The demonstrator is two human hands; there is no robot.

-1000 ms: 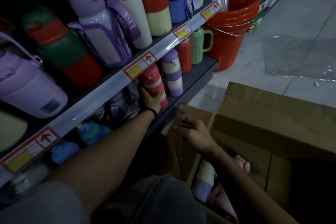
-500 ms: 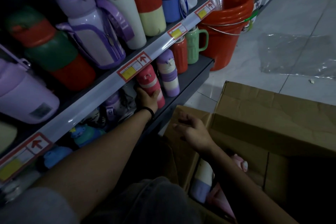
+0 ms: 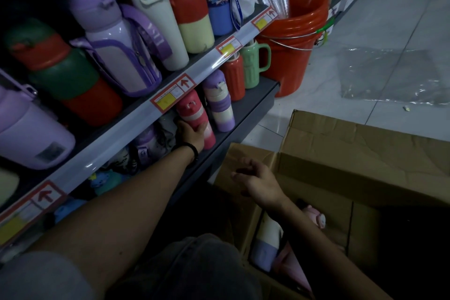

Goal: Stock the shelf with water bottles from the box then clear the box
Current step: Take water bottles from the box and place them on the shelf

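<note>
While the right hand (image 3: 258,181) hangs loose and empty, the left hand (image 3: 192,133) grips the pink bottle (image 3: 194,114) just beside the purple bottle (image 3: 219,102) near the shelf (image 3: 250,107) edge, so an abrupt release could topple either.

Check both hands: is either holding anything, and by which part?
The left hand grips the pink bottle around its lower body, on the lower shelf. The right hand holds nothing; it hangs open over the cardboard box.
</note>
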